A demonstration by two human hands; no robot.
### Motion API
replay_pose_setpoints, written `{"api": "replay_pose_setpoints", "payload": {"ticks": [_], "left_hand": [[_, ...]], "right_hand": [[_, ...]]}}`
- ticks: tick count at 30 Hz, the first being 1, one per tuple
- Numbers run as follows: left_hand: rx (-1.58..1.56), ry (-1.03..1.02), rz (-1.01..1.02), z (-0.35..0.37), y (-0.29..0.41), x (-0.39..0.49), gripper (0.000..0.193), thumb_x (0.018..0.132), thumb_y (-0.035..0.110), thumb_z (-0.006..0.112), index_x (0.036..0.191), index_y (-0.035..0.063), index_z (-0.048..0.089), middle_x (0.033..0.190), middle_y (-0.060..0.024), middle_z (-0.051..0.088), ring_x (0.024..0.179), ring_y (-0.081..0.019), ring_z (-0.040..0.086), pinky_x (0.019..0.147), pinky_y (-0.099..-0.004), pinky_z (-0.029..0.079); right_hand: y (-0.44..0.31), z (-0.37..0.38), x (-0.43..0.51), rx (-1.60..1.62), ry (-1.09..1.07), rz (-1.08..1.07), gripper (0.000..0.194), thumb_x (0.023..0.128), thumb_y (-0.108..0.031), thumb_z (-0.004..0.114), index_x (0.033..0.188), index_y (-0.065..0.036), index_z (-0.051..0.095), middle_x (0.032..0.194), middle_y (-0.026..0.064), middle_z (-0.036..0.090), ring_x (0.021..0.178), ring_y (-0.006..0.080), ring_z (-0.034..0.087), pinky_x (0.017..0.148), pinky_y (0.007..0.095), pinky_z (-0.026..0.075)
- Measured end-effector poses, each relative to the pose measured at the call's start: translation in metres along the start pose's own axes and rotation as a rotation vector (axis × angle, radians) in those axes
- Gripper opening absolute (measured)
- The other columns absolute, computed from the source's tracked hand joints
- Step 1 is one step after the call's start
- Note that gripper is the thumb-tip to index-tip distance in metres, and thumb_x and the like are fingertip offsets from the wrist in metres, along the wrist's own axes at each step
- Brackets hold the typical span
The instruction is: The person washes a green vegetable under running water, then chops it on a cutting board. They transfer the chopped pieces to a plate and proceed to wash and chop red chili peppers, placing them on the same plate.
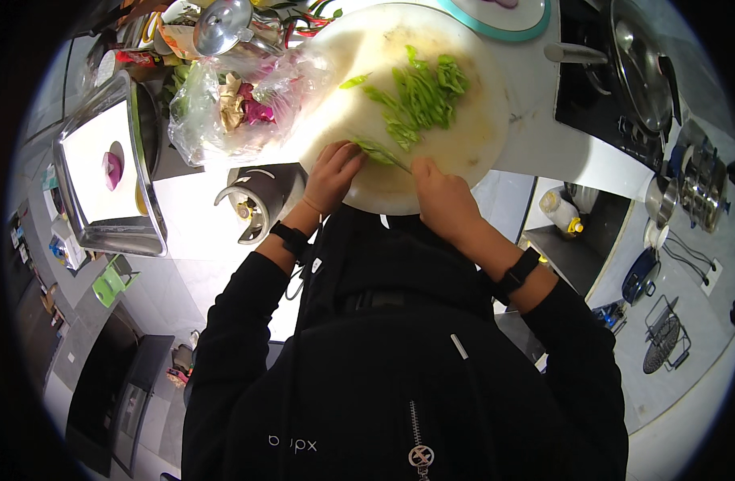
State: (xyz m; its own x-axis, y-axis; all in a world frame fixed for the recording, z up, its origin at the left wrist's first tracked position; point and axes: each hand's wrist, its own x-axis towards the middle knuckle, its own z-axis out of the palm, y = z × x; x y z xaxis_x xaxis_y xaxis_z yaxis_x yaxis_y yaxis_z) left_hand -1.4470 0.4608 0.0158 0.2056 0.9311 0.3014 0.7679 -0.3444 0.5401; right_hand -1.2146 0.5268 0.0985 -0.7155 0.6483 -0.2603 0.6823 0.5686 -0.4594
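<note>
A round, pale cutting board (484, 129) lies on the counter before me. My right hand (444, 193) grips a kitchen knife (397, 161), its blade seen nearly edge-on and its handle hidden in my fist. At the board's near left, the bent fingers of my left hand (338, 167) press on a piece of green pepper (376, 150), which the blade touches or lies right beside. Beyond both hands is a loose heap of sliced green pepper (424, 96). One small slice (354, 81) sits apart to its left.
A clear plastic bag (193, 129) holding onion skins and paper sits left of the board. Further left is a metal-rimmed basin (157, 234) with a purple onion piece (111, 171). Red chillies (290, 30) and a teal-rimmed plate (493, 30) lie beyond; a lidded pan (638, 72) stands right.
</note>
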Motion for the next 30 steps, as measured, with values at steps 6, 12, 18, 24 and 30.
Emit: {"api": "replay_pose_setpoints", "payload": {"ticks": [6, 12, 18, 24, 30], "left_hand": [[-0.010, 0.038, 0.002, 0.004, 0.001, 0.001, 0.022, 0.075, 0.004, 0.062, 0.097, 0.0039, 0.066, 0.103, -0.0102, 0.064, 0.103, -0.0301, 0.060, 0.090, -0.0400, 0.051], [0.026, 0.018, -0.023, 0.010, 0.004, -0.004, 0.023, 0.075, 0.005, 0.062, 0.098, 0.0052, 0.065, 0.104, -0.0091, 0.063, 0.104, -0.0295, 0.060, 0.089, -0.0393, 0.051], [0.018, -0.051, 0.067, -0.006, -0.005, -0.014, 0.030, 0.076, 0.005, 0.062, 0.105, 0.0049, 0.066, 0.111, -0.0110, 0.062, 0.107, -0.0302, 0.060, 0.090, -0.0394, 0.052], [0.003, -0.036, 0.022, -0.010, -0.006, -0.013, 0.026, 0.077, -0.003, 0.065, 0.102, -0.0010, 0.067, 0.106, -0.0131, 0.066, 0.103, -0.0312, 0.063, 0.086, -0.0395, 0.054], [0.019, -0.009, 0.041, -0.003, -0.006, -0.015, 0.028, 0.074, -0.003, 0.064, 0.102, -0.0002, 0.068, 0.104, -0.0117, 0.066, 0.100, -0.0301, 0.063, 0.086, -0.0384, 0.054]], "right_hand": [[-0.002, 0.016, 0.006, -0.064, -0.085, 0.025, 0.019, 0.081, -0.001, 0.057, 0.097, -0.003, 0.047, 0.087, 0.0166, 0.062, 0.067, 0.0342, 0.068, 0.057, 0.0434, 0.056], [-0.005, 0.054, 0.030, 0.002, 0.026, 0.065, 0.026, 0.077, 0.003, 0.058, 0.099, -0.003, 0.046, 0.091, 0.0189, 0.061, 0.071, 0.0392, 0.066, 0.061, 0.0476, 0.054], [-0.003, 0.046, 0.049, 0.074, 0.115, 0.219, 0.019, 0.081, -0.001, 0.058, 0.097, -0.004, 0.047, 0.088, 0.0161, 0.062, 0.070, 0.0359, 0.068, 0.061, 0.0460, 0.055], [-0.003, 0.008, 0.010, -0.059, -0.078, -0.015, 0.017, 0.083, -0.004, 0.056, 0.099, -0.003, 0.048, 0.088, 0.0176, 0.064, 0.071, 0.0365, 0.068, 0.062, 0.0460, 0.055], [-0.004, 0.033, 0.021, -0.056, -0.121, 0.034, 0.019, 0.084, -0.004, 0.055, 0.101, -0.003, 0.049, 0.091, 0.0175, 0.064, 0.071, 0.0370, 0.068, 0.061, 0.0460, 0.056]]}}
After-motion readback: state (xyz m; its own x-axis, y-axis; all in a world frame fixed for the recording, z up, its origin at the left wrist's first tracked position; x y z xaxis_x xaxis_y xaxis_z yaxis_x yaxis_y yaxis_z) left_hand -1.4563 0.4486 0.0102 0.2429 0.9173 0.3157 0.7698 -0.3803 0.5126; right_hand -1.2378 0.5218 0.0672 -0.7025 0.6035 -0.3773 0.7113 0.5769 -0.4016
